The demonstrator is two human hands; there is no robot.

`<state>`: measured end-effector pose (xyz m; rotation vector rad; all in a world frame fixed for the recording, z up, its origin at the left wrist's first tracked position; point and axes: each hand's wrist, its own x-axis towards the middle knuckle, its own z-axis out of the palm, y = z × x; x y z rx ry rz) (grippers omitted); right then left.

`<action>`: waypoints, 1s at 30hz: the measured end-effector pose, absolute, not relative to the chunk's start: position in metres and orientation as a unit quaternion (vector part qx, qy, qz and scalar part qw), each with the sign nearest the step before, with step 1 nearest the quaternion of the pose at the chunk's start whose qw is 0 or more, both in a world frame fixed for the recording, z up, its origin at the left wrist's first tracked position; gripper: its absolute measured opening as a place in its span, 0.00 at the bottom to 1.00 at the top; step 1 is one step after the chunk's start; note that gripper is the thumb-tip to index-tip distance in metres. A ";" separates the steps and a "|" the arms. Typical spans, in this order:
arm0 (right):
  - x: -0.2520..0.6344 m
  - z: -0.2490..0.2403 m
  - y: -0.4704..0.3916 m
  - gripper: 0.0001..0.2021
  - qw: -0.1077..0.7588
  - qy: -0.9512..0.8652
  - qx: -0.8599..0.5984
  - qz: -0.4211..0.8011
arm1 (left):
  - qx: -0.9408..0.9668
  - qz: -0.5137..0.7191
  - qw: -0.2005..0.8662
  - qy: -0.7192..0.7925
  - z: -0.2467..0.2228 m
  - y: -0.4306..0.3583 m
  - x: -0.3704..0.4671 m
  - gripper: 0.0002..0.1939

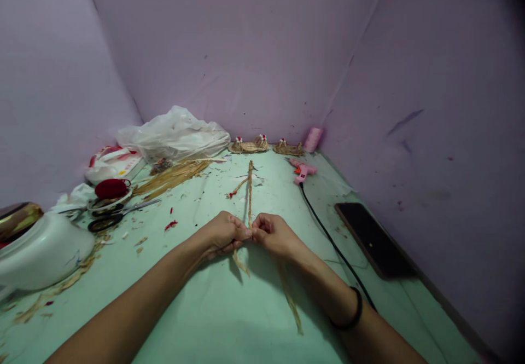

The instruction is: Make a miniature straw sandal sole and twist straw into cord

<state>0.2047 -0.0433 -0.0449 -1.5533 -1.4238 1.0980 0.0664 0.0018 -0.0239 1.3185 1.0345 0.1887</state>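
A thin straw-coloured braid (250,197) runs away from me along the middle of the table. Its near end is pinched between my left hand (226,234) and my right hand (270,235), whose fingertips meet. Loose flat fibre strands hang from the grip: a short strand (241,264) below my left hand and a longer strand (291,301) below my right wrist. Beside the braid's far part lies a short side piece with a red end (232,194). My curled fingers hide the exact crossing of the strands.
A pink glue gun (304,171) with a black cord (328,235) and a phone (375,239) lie right. Scissors (123,213), a red pincushion-like object (111,189), dry fibres (174,178) and a white bowl-like container (49,252) are left. Woven slippers (249,146), a plastic bag (176,134) and a pink spool (313,139) stand behind.
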 end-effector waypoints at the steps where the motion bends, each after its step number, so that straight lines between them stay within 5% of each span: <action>1: 0.206 -0.045 -0.044 0.03 0.356 -0.586 -0.613 0.393 | 0.581 0.083 0.663 0.464 -0.023 0.002 0.067 0.10; 9: 0.203 -0.017 -0.063 0.07 0.214 -0.656 -0.696 0.200 | 0.631 0.133 0.604 0.468 -0.024 0.000 0.078 0.03; 23: 0.225 -0.017 -0.049 0.08 0.230 -0.581 -0.650 0.433 | 0.572 0.183 0.638 0.482 -0.028 -0.007 0.077 0.04; 30: 0.261 -0.012 -0.048 0.08 0.188 -0.591 -0.680 0.391 | 0.554 0.174 0.637 0.507 -0.021 -0.008 0.079 0.05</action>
